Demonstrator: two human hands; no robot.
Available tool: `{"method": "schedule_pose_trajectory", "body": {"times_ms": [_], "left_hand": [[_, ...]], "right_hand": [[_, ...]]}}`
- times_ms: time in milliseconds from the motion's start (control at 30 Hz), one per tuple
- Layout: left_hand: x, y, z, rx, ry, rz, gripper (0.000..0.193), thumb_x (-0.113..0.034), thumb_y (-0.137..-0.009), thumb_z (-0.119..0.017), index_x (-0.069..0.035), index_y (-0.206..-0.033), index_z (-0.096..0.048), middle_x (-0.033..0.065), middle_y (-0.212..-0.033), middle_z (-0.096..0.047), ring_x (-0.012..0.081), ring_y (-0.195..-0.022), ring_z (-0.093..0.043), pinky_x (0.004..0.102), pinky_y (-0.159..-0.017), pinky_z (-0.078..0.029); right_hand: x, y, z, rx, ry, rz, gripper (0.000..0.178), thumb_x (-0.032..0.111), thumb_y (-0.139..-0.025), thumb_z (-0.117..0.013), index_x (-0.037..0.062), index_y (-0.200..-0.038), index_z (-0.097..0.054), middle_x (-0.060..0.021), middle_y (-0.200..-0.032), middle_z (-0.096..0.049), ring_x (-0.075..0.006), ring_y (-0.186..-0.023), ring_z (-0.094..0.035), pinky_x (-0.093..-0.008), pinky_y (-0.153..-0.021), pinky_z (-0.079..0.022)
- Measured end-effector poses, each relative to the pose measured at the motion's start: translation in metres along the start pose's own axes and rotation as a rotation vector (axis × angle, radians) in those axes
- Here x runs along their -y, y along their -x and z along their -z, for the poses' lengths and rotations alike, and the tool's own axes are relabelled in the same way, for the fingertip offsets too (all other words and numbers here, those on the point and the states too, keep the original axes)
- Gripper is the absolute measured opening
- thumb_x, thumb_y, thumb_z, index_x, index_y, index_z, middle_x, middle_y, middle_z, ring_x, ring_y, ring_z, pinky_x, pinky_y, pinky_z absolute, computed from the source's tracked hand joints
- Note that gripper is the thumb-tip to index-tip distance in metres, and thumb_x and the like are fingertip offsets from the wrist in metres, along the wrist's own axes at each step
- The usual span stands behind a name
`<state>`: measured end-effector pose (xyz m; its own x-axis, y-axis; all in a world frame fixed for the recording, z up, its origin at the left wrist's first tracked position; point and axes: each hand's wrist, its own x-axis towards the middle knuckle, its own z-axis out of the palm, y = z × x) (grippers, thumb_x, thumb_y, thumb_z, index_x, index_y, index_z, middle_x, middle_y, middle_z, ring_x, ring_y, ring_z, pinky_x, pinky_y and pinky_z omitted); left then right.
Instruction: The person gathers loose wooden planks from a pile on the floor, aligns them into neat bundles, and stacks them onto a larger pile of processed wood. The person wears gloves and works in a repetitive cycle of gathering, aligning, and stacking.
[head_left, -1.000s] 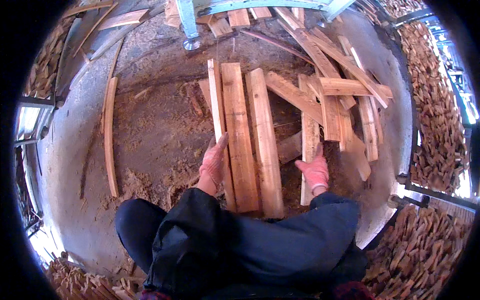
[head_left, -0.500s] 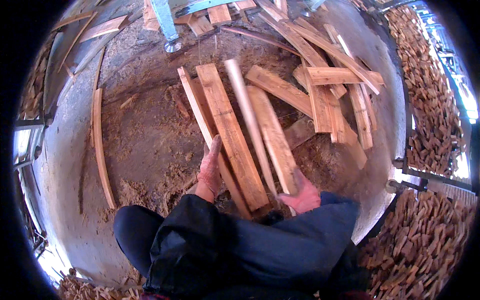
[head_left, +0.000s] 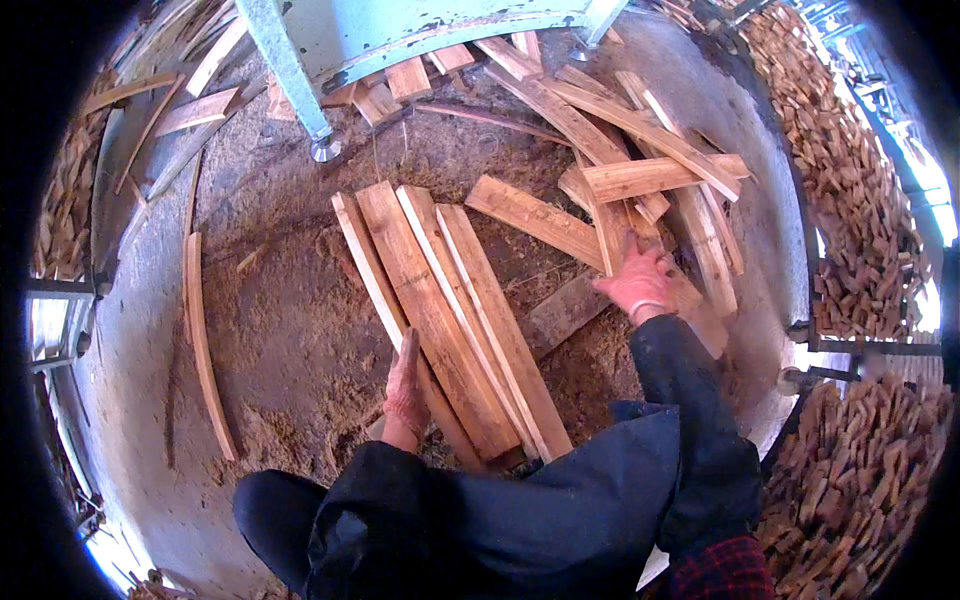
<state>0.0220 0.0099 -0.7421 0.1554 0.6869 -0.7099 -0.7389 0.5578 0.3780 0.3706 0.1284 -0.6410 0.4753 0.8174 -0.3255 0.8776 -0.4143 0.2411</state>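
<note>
In front of my lap several wooden boards lie lengthwise, packed side by side. A wide brown board point(head_left: 430, 310) sits between a narrow pale board point(head_left: 368, 262) on its left and two more on its right, the outermost being a plank point(head_left: 505, 335). My left hand point(head_left: 405, 400) is open, its straight fingers resting flat along the left side of this row. Off to the right, my right hand point(head_left: 640, 280) spreads its fingers over boards in a loose pile, thumb apart, near the lower end of a short board point(head_left: 608, 235). Its palm side is hidden.
A crossing board point(head_left: 665, 177) and other planks overlap in the right-hand pile. Light-blue machine legs point(head_left: 285, 75) stand at the far side. A long thin strip point(head_left: 203, 350) lies at left. Sawdust covers the floor, and heaps of wood pieces point(head_left: 860, 480) line the right.
My right hand has let go of the plank at the row's right side and moved right to the pile. The right boards now lie close against the others. My left hand stays beside the row.
</note>
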Motion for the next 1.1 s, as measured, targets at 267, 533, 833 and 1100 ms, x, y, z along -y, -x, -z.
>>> {"method": "schedule_pose_trajectory", "body": {"times_ms": [267,533,833,1100], "left_hand": [[-0.005,0.008,-0.023,-0.001,-0.003,0.009,0.071,-0.046,-0.091,-0.069,-0.007,-0.144,-0.043,0.0089,-0.133,-0.058,0.0255,-0.118,-0.058,0.0417,-0.1,-0.048],[0.006,-0.01,0.012,-0.066,-0.139,0.01,0.075,-0.056,-0.092,-0.062,-0.007,-0.146,-0.044,0.0109,-0.139,-0.053,0.0247,-0.119,-0.056,0.0404,-0.098,-0.045],[0.003,0.001,-0.016,0.015,-0.022,0.021,0.075,-0.06,-0.093,-0.058,-0.015,-0.15,-0.037,0.008,-0.141,-0.052,0.0256,-0.121,-0.057,0.0461,-0.101,-0.048],[0.003,-0.002,-0.018,-0.057,-0.055,0.02,0.077,-0.065,-0.093,-0.053,-0.015,-0.149,-0.038,0.0083,-0.14,-0.053,0.0271,-0.121,-0.057,0.0476,-0.1,-0.048]], "right_hand": [[-0.098,-0.041,-0.028,-0.08,0.019,0.057,0.066,0.037,-0.079,-0.074,-0.0016,-0.127,-0.05,-0.0247,-0.106,-0.069,-0.0417,-0.097,-0.069,-0.046,-0.087,-0.055],[-0.079,0.074,0.021,0.175,-0.668,0.09,0.046,0.021,-0.082,-0.065,-0.0065,-0.119,-0.062,-0.0185,-0.099,-0.072,-0.0292,-0.087,-0.072,-0.0409,-0.075,-0.057],[-0.114,0.209,-0.018,0.45,-0.992,0.11,0.049,0.024,-0.083,-0.068,-0.0034,-0.123,-0.06,-0.0144,-0.105,-0.069,-0.0274,-0.091,-0.067,-0.0367,-0.081,-0.054],[-0.065,0.223,-0.052,0.339,-0.643,0.269,0.054,0.03,-0.085,-0.069,0.0009,-0.128,-0.058,-0.0163,-0.115,-0.065,-0.0311,-0.104,-0.062,-0.039,-0.091,-0.05]]}}
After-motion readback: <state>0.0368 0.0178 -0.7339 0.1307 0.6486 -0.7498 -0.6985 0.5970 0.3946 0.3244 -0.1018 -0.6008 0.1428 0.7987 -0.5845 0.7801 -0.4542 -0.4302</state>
